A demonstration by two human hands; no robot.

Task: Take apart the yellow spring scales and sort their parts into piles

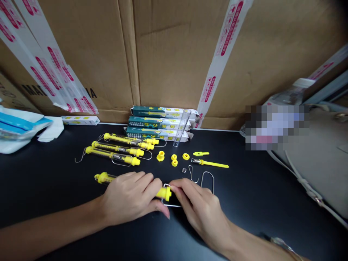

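Spring scale (164,193): clear tube, yellow end caps, wire loop; low over black counter (258,195), barrel wrapped by closed left hand (130,197), loop end pinched by right hand (201,208).

The work surface is a black table (258,203). Three assembled yellow spring scales (116,148) lie side by side left of centre. Behind them a stack of boxes (160,134) sits at the rear edge, with a clear tube (181,127) leaning on it. Loose parts lie to the right: four yellow caps (160,156), a yellow rod (213,165), a hook (192,174) and a wire loop (208,179). A fourth scale (102,177) lies under my left hand (130,197), my right hand (199,206) pinching its end. A grey bag (320,170) rests far right.
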